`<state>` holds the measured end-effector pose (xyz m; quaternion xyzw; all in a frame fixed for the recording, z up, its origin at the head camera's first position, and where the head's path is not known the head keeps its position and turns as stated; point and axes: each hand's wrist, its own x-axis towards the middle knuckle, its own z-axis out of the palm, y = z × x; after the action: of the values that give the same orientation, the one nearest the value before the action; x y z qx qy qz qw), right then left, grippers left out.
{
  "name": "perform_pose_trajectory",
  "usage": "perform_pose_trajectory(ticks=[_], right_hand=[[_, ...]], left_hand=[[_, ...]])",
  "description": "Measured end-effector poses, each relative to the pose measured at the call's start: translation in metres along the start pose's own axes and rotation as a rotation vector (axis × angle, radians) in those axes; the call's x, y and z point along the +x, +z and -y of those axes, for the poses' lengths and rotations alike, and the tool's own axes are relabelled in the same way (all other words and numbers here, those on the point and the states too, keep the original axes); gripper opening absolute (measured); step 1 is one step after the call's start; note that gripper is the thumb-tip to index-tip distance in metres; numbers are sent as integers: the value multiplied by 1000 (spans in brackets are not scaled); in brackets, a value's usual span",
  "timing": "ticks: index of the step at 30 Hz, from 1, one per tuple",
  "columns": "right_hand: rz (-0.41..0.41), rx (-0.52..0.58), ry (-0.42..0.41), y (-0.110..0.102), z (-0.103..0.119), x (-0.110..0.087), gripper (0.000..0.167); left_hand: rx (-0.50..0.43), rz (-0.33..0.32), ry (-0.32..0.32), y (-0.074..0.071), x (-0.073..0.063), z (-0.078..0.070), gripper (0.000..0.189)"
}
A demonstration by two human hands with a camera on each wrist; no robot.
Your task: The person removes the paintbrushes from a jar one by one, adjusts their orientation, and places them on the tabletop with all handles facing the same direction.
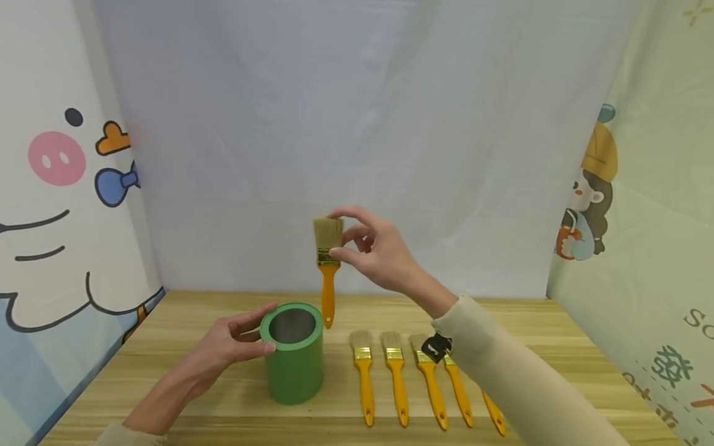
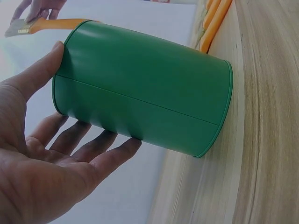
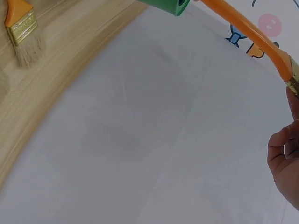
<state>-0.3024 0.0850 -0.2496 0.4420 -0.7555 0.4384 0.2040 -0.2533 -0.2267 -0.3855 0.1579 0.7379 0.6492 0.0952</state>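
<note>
My right hand [image 1: 379, 251] pinches a paintbrush [image 1: 328, 285] by its metal band, bristles up and orange handle hanging down. The handle's tip is just beyond the far right rim of a green can [image 1: 295, 371], overlapping it slightly in the head view. With thumb and fingers spread around the can's left side near the top, my left hand [image 1: 231, 341] holds it upright on the table. The left wrist view shows that thumb at the rim and the fingertips [image 2: 133, 144] along the wall of the can. Inside, the visible part of the can is grey.
Several more orange-handled paintbrushes [image 1: 395, 378] lie in a row on the wooden table [image 1: 223, 409], right of the can, bristles away from me. My right sleeve [image 1: 519, 365] covers part of the rightmost ones. A white cloth [image 1: 251, 155] hangs behind, with printed cloths [image 1: 641, 248] at the sides.
</note>
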Motion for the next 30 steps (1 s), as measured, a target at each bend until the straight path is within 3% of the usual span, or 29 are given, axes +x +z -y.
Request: perform_pose_trajectory(ticks=[12, 25, 30], right_hand=[[35, -3, 70, -8, -16, -38, 50], [79, -3, 219, -19, -41, -83, 50], [87, 6, 241, -21, -50, -97, 51]], left_hand=[[7, 1, 4, 0, -2, 0, 82], [19, -2, 6, -1, -2, 0, 82], [18, 0, 6, 0, -1, 0, 82]])
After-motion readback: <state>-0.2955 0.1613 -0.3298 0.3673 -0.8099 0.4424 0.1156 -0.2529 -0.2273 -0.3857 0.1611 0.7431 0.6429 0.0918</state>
